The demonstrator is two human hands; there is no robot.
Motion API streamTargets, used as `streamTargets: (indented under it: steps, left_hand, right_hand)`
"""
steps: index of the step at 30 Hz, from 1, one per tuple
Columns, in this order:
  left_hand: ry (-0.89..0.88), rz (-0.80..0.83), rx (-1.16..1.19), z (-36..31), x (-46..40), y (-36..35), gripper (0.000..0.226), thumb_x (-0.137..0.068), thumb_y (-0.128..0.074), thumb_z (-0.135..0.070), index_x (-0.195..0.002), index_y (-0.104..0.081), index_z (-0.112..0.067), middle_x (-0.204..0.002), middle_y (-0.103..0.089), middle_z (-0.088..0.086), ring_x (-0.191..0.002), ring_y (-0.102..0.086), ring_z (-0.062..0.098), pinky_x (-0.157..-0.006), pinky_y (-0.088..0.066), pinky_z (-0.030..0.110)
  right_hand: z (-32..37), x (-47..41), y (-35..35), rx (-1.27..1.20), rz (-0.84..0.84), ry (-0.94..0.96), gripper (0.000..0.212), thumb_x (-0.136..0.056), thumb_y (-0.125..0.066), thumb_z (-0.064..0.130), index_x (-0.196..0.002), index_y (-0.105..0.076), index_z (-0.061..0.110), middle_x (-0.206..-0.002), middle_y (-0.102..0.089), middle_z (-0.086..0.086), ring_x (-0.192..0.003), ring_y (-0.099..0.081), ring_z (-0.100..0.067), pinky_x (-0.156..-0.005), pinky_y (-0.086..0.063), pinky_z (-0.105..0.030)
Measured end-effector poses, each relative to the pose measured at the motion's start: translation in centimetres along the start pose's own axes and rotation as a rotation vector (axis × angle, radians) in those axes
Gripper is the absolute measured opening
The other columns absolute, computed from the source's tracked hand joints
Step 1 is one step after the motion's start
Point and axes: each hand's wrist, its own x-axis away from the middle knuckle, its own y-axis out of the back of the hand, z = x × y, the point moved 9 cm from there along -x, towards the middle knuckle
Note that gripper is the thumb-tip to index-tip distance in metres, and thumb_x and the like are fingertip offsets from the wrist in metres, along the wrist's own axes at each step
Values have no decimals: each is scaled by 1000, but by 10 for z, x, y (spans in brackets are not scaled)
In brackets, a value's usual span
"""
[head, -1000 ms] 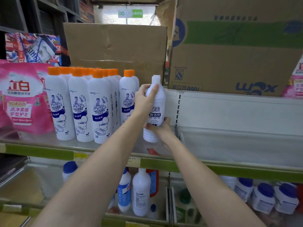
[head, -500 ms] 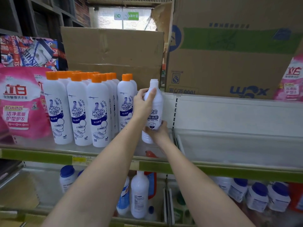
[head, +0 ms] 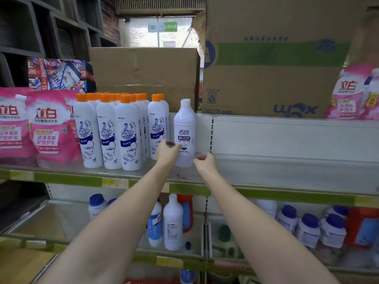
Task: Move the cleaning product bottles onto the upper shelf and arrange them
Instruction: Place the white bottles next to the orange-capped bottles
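Observation:
A white bottle with a white cap (head: 184, 132) stands upright on the upper shelf (head: 287, 177), just right of several orange-capped Mr Muscle bottles (head: 127, 132). My left hand (head: 167, 152) hovers at the bottle's lower left with fingers loosely curled, holding nothing. My right hand (head: 204, 160) is at its lower right, also loosely curled and off the bottle. On the lower shelf stand another white bottle (head: 173, 222), a blue-labelled bottle (head: 155, 224) and several blue-capped white jars (head: 309, 228).
Pink detergent pouches (head: 47, 124) fill the upper shelf's left end, more pouches (head: 352, 93) sit at the far right. Two cardboard boxes (head: 270, 74) stand behind the shelf. The upper shelf to the right of the white bottle is bare. A red container (head: 361, 228) is at lower right.
Both hands have let go of the white bottle and pulled back and down; it now stands alone on the upper shelf. The camera has tilted slightly upward.

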Motion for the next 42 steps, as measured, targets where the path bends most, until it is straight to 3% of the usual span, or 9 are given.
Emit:
streamTargets:
  steps: [3, 6, 13, 19, 24, 27, 34, 39, 42]
  left_hand:
    - [40, 49, 39, 1, 27, 0, 22, -92, -68, -12, -110, -60, -5, -103, -68, 13, -80, -68, 24, -86, -60, 45]
    - [42, 79, 94, -6, 61, -3, 17, -93, -65, -7, -108, -59, -2, -92, -68, 16, -68, -63, 23, -67, -55, 37]
    - [129, 139, 55, 17, 151, -38, 7, -91, -67, -6, -94, -61, -4, -73, -65, 17, -57, -59, 25, -52, -48, 29]
    - [167, 171, -37, 52, 228, -79, 8, -95, -65, -12, -88, -61, -10, -71, -66, 13, -60, -61, 24, -57, -47, 32]
    - [174, 204, -106, 68, 267, -106, 9, -93, -67, -16, -88, -64, -9, -72, -69, 11, -61, -63, 24, -56, -50, 29]
    - [220, 223, -111, 80, 283, -119, 9, -92, -68, -16, -88, -64, -9, -72, -69, 11, -61, -63, 23, -57, -51, 30]
    - [232, 276, -135, 104, 277, -153, 7, -93, -64, -18, -93, -64, -10, -74, -70, 8, -64, -63, 22, -61, -53, 34]
    - [263, 374, -162, 120, 255, -190, 5, -95, -63, -19, -95, -64, -14, -87, -72, 11, -72, -64, 21, -74, -58, 38]
    - [285, 426, -166, 131, 239, -209, 8, -98, -61, -17, -92, -60, -11, -87, -69, 14, -72, -61, 24, -64, -53, 31]
  right_hand:
    - [-3, 12, 21, -39, 12, 19, 17, -85, -65, 8, -83, -57, 23, -101, -72, -9, -91, -68, -29, -90, -57, -43]
    - [-10, 32, 51, -72, 38, 11, 15, -85, -65, 10, -86, -59, 23, -97, -72, -9, -84, -68, -27, -83, -58, -43]
    - [-64, 100, 122, 12, 110, -25, 13, -88, -66, 11, -84, -57, 20, -89, -66, -5, -92, -67, -28, -87, -56, -47]
    - [-150, 164, 158, 177, 244, -127, 14, -91, -66, 12, -88, -55, 20, -96, -65, -8, -95, -66, -29, -83, -54, -43]
    - [-194, 197, 180, 222, 259, -177, 10, -94, -65, 11, -99, -58, 17, -102, -64, -6, -98, -64, -25, -78, -50, -34]
    - [-212, 204, 188, 228, 262, -198, 13, -94, -66, 13, -93, -57, 21, -102, -66, -5, -100, -65, -25, -81, -52, -34]
    - [-233, 190, 194, 277, 292, -221, 11, -96, -64, 13, -104, -59, 20, -104, -62, 1, -103, -62, -20, -92, -54, -37]
    - [-251, 163, 195, 308, 313, -258, 16, -96, -64, 12, -109, -58, 19, -102, -60, 3, -100, -60, -18, -82, -50, -30]
    - [-265, 140, 198, 259, 260, -329, 16, -93, -65, 12, -108, -63, 12, -100, -65, -3, -95, -64, -21, -80, -53, -34]
